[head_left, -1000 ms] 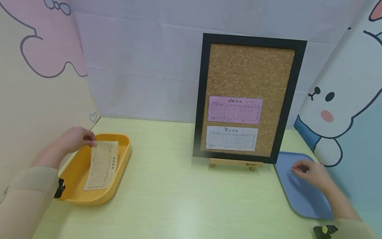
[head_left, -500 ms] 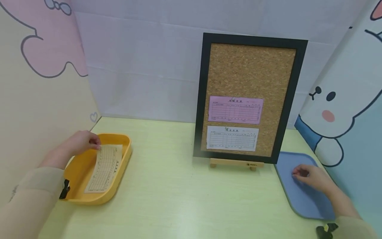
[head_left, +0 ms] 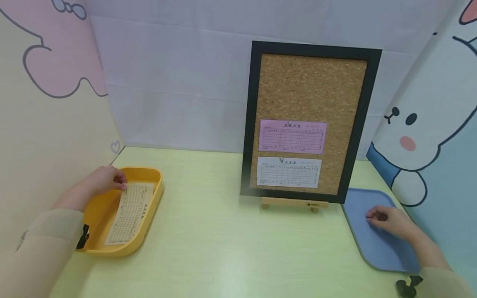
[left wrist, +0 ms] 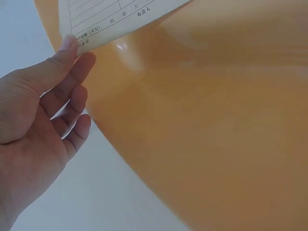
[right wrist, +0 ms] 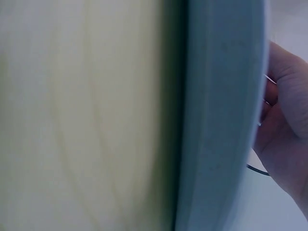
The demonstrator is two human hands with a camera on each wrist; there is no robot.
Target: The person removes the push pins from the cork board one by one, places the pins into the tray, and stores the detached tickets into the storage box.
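Note:
My left hand (head_left: pixel 109 180) pinches the top left corner of a cream receipt slip (head_left: pixel 130 215) between thumb and forefinger. Most of the slip lies slanted inside the yellow tray (head_left: pixel 161 182); the left wrist view shows thumb (left wrist: pixel 70 43) and forefinger at the paper's corner. Over the blue tray (head_left: pixel 363 196), my right hand (head_left: pixel 391 221) has its thumb and forefinger tips together; I cannot tell whether something small sits between them. The right wrist view has the blue tray's rim (right wrist: pixel 221 115) in front of that hand's fingertips.
A black-framed corkboard (head_left: pixel 313 91) stands on a small wooden easel (head_left: pixel 287 202) at the back right. A pink receipt slip (head_left: pixel 292 136) and a white one (head_left: pixel 288 173) are pinned to it. Decorated wall panels (head_left: pixel 167 82) close off the back and sides of the table (head_left: pixel 231 248).
My left hand has moved right and slightly down with the slip's corner, and the slip now lies lower in the yellow tray. The right hand has lowered slightly over the blue tray.

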